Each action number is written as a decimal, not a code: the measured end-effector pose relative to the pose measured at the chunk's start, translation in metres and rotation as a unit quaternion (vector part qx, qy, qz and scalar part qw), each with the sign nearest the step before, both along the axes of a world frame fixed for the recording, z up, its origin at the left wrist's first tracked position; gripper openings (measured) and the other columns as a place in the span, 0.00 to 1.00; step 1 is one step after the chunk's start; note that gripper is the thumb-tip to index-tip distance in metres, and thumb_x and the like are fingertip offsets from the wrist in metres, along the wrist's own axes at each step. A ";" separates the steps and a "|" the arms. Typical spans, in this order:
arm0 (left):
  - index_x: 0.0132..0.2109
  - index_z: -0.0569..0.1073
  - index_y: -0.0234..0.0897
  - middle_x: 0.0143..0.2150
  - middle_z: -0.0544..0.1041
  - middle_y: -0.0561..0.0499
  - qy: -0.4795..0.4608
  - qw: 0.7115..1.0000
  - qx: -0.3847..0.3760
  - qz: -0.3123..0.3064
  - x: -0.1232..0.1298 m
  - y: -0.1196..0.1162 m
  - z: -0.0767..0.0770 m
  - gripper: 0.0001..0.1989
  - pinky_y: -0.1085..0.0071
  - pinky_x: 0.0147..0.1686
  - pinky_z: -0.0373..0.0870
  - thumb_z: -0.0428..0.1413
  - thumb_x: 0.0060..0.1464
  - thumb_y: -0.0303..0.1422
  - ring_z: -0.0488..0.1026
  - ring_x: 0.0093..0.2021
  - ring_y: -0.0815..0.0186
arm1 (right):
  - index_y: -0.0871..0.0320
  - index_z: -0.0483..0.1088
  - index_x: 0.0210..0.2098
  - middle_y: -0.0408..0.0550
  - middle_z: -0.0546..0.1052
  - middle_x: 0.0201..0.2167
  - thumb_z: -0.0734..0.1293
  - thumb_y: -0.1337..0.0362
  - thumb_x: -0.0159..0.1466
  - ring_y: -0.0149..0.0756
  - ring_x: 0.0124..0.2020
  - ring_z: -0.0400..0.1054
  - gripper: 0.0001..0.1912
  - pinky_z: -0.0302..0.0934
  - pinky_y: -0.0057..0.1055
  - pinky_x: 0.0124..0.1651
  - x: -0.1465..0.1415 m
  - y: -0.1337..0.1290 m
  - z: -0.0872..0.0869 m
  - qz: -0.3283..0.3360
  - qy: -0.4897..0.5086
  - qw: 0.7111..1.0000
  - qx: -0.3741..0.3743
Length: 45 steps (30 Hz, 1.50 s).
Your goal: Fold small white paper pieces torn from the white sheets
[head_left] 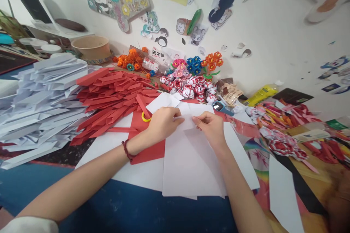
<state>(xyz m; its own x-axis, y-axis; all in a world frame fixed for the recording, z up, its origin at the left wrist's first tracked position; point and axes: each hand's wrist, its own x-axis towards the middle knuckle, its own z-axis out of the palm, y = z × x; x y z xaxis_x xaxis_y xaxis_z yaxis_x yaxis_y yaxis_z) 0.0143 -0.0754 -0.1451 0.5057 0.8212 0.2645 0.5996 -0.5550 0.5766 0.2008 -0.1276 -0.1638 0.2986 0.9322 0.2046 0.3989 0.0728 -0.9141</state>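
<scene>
My left hand (164,122), with a dark red bracelet at the wrist, pinches the left end of a small white paper piece (186,121). The right end of that piece is between the thumb and fingers of my right hand (209,125). Below both hands lie large white sheets (191,167) on the table, with a red sheet (149,151) partly under them. Beside my left hand shows a yellow ring-shaped handle (146,117). More white paper (163,101) lies just beyond my left hand.
Piles of folded white strips (49,98) and red strips (115,94) stand at left. Red-and-white paper flowers (197,86) sit at the back. At right are a yellow bottle (261,94), colourful scraps (287,114) and a white sheet (284,193) by the table's edge.
</scene>
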 end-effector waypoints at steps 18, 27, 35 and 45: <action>0.27 0.68 0.33 0.23 0.69 0.54 -0.313 0.923 -0.220 0.040 -0.009 0.020 0.001 0.17 0.76 0.23 0.54 0.59 0.46 0.44 0.63 0.24 0.72 | 0.61 0.70 0.22 0.44 0.73 0.19 0.73 0.56 0.52 0.29 0.19 0.63 0.15 0.56 0.26 0.23 -0.006 -0.006 0.015 0.074 0.045 0.996 -0.026; 0.27 0.73 0.34 0.24 0.71 0.53 -0.177 0.977 -0.122 -0.001 -0.007 0.019 -0.002 0.17 0.74 0.25 0.54 0.58 0.47 0.46 0.63 0.26 0.70 | 0.60 0.65 0.19 0.39 0.60 0.18 0.67 0.55 0.59 0.27 0.22 0.52 0.18 0.46 0.27 0.26 -0.018 -0.007 0.012 0.118 -0.082 0.989 -0.036; 0.24 0.67 0.35 0.23 0.73 0.53 -0.158 0.975 -0.153 -0.010 -0.005 0.019 -0.004 0.16 0.75 0.26 0.57 0.52 0.53 0.41 0.66 0.24 0.71 | 0.59 0.61 0.17 0.39 0.60 0.15 0.63 0.50 0.62 0.27 0.19 0.54 0.23 0.46 0.27 0.24 -0.015 -0.007 0.012 0.113 -0.064 0.989 -0.068; 0.25 0.70 0.37 0.24 0.74 0.52 0.007 0.997 -0.075 -0.007 0.000 0.006 -0.010 0.14 0.73 0.25 0.54 0.51 0.54 0.39 0.68 0.25 0.67 | 0.59 0.68 0.18 0.42 0.67 0.14 0.64 0.50 0.59 0.32 0.18 0.62 0.21 0.53 0.27 0.23 -0.012 -0.004 0.004 0.065 -0.080 0.990 -0.098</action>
<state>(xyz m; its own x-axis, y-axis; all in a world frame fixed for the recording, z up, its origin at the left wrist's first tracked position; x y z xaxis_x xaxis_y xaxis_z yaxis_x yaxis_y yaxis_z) 0.0144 -0.0697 -0.1547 0.5201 0.8440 0.1314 0.6010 -0.4709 0.6457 0.1891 -0.1317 -0.1600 0.1511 0.9872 0.0520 0.5391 -0.0382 -0.8414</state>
